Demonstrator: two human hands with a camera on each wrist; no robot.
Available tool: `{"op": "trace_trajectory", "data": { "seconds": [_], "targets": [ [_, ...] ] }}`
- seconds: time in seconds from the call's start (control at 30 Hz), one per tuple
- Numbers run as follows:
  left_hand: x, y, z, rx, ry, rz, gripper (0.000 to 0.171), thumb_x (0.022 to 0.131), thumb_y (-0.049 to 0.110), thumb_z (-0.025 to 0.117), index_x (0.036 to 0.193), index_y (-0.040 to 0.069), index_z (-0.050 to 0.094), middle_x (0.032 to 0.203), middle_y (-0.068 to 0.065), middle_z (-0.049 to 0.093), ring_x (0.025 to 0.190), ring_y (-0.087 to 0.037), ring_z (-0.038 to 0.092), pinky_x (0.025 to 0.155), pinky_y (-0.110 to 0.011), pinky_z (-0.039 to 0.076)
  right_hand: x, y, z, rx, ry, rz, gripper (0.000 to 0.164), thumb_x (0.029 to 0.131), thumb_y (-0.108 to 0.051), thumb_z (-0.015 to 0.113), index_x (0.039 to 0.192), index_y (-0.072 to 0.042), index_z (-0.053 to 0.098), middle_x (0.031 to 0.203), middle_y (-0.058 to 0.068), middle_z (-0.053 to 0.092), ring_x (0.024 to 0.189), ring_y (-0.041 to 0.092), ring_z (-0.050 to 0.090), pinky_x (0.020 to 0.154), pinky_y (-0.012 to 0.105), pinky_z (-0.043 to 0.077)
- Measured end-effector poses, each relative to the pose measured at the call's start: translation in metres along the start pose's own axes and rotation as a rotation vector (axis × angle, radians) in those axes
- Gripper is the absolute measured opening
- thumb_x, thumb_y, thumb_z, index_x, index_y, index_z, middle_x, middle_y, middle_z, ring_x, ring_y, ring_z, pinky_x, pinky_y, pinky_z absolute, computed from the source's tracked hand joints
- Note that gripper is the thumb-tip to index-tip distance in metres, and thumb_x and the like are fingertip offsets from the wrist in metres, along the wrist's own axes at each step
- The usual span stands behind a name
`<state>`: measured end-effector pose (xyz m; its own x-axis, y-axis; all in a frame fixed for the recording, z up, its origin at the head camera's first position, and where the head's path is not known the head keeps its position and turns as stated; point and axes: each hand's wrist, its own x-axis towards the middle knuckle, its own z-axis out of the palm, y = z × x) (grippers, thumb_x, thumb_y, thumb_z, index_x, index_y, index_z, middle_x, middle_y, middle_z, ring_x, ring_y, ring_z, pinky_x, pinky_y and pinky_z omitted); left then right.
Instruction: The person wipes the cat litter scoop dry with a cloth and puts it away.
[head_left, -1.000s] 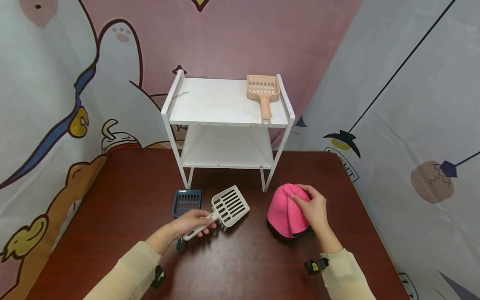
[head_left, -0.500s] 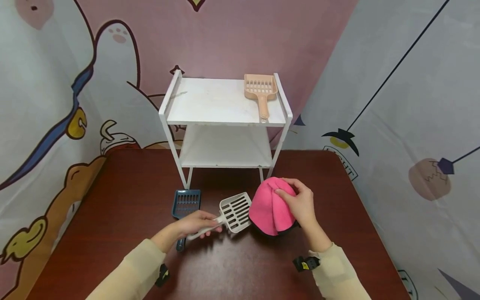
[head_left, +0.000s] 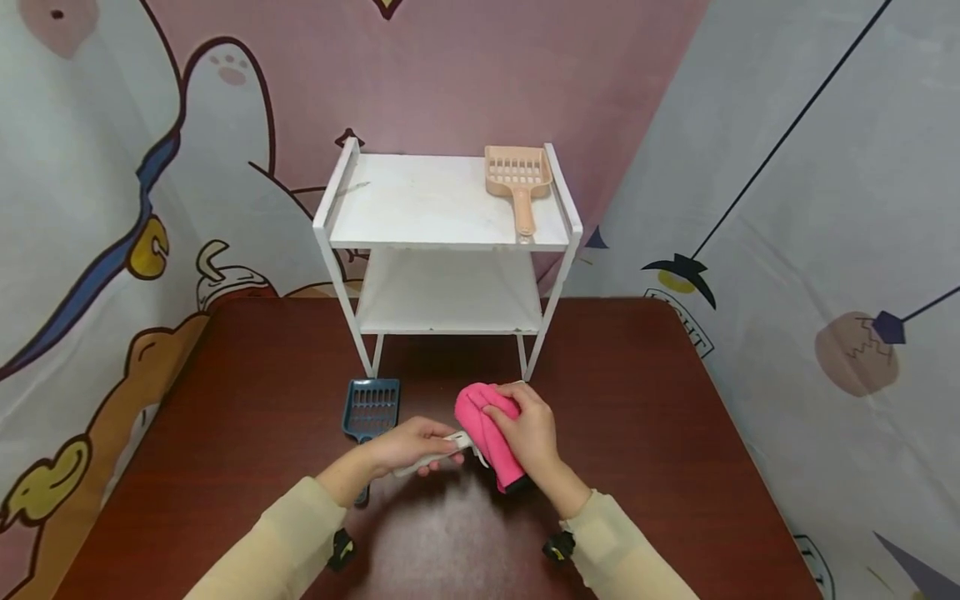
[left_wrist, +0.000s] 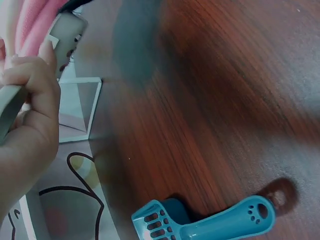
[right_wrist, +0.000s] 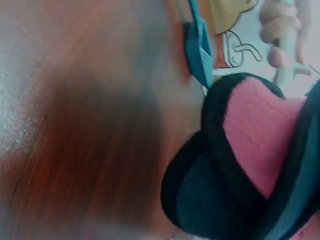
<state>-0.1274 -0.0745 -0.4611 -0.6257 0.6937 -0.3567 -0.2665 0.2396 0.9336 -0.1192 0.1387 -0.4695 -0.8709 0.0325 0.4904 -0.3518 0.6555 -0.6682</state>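
Observation:
My left hand (head_left: 408,446) grips the handle of a white slotted litter scoop (head_left: 422,464). My right hand (head_left: 534,433) holds a folded pink cloth (head_left: 483,421) with dark edging against the scoop's head, just above the table. Most of that head is hidden behind the cloth in the head view; part of its slotted edge shows in the left wrist view. From the right wrist, the cloth (right_wrist: 260,130) shows a dark underside and black trim. Near my left hand, a blue litter scoop (head_left: 372,407) lies on the table, partly covered by that hand.
A white two-tier shelf (head_left: 420,200) stands at the back of the dark red wooden table (head_left: 285,375). On its top tier, at the right, lies a peach litter scoop (head_left: 518,177). Printed fabric walls (head_left: 450,75) surround the table.
My right hand has carried the pink cloth leftward from the right of the table onto the white scoop's head, and the cloth now looks more folded. My left hand has shifted slightly right.

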Motion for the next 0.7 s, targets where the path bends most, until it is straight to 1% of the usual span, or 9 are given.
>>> {"op": "trace_trajectory", "data": {
  "seconds": [0.1,0.2,0.3,0.37,0.47,0.53,0.63,0.7],
  "targets": [
    [0.002,0.002,0.003,0.011,0.002,0.006,0.036,0.097,0.015,0.05,0.122,-0.012,0.052,0.084,0.003,0.065,0.054,-0.002,0.045,0.049,-0.014,0.039,-0.001,-0.001,0.004,-0.092,-0.006,-0.062,0.025,0.069,-0.017,0.083,0.091,-0.011,0.072,0.09,0.002,0.069,0.082,0.016,0.066,0.069,0.031,0.052],
    [0.003,0.001,0.005,0.001,0.01,0.007,0.037,0.097,0.015,0.05,0.123,-0.011,0.052,0.084,0.002,0.065,0.054,-0.003,0.044,0.048,-0.014,0.039,0.0,-0.001,0.005,-0.182,-0.028,-0.123,0.023,0.07,-0.017,0.082,0.09,-0.01,0.072,0.09,0.003,0.069,0.081,0.017,0.067,0.068,0.032,0.053],
    [0.002,-0.001,0.005,-0.009,0.022,0.012,0.036,0.097,0.016,0.051,0.123,-0.008,0.053,0.085,0.001,0.066,0.055,-0.003,0.044,0.048,-0.014,0.039,0.003,0.0,0.007,-0.276,-0.054,-0.186,0.019,0.072,-0.016,0.08,0.088,-0.01,0.072,0.089,0.002,0.068,0.079,0.017,0.067,0.062,0.032,0.053],
    [0.003,-0.003,0.005,-0.015,0.025,0.018,0.036,0.097,0.016,0.051,0.123,-0.008,0.053,0.086,0.001,0.066,0.056,-0.003,0.044,0.048,-0.014,0.039,0.005,0.001,0.007,-0.34,-0.058,-0.218,0.016,0.072,-0.013,0.08,0.085,-0.011,0.072,0.088,0.0,0.067,0.076,0.016,0.067,0.057,0.031,0.052],
    [0.002,-0.005,0.006,-0.025,0.03,0.027,0.036,0.096,0.015,0.051,0.123,-0.009,0.053,0.086,0.001,0.066,0.056,-0.002,0.044,0.048,-0.013,0.039,0.009,0.007,0.004,-0.424,-0.058,-0.248,0.014,0.071,-0.009,0.079,0.083,-0.012,0.071,0.086,0.0,0.066,0.076,0.016,0.066,0.057,0.032,0.052],
    [0.002,-0.005,0.007,-0.036,0.028,0.033,0.035,0.096,0.014,0.051,0.122,-0.01,0.053,0.086,0.0,0.066,0.055,-0.001,0.044,0.048,-0.013,0.039,0.012,0.013,0.001,-0.464,-0.058,-0.253,0.014,0.071,-0.007,0.078,0.082,-0.011,0.07,0.085,0.0,0.065,0.077,0.016,0.065,0.057,0.032,0.052],
    [0.003,-0.004,0.008,-0.047,0.017,0.038,0.034,0.097,0.014,0.05,0.121,-0.01,0.053,0.086,0.001,0.066,0.055,-0.001,0.044,0.048,-0.013,0.039,0.014,0.022,-0.005,-0.5,-0.055,-0.255,0.012,0.071,-0.005,0.077,0.08,-0.011,0.07,0.083,0.001,0.064,0.076,0.017,0.064,0.057,0.032,0.052],
    [0.004,-0.004,0.008,-0.049,0.011,0.039,0.034,0.097,0.014,0.05,0.121,-0.01,0.053,0.086,0.0,0.066,0.054,-0.001,0.045,0.048,-0.013,0.039,0.015,0.026,-0.008,-0.506,-0.048,-0.27,0.012,0.07,-0.004,0.077,0.08,-0.009,0.07,0.081,0.002,0.064,0.074,0.018,0.064,0.056,0.033,0.052]
  ]
}}
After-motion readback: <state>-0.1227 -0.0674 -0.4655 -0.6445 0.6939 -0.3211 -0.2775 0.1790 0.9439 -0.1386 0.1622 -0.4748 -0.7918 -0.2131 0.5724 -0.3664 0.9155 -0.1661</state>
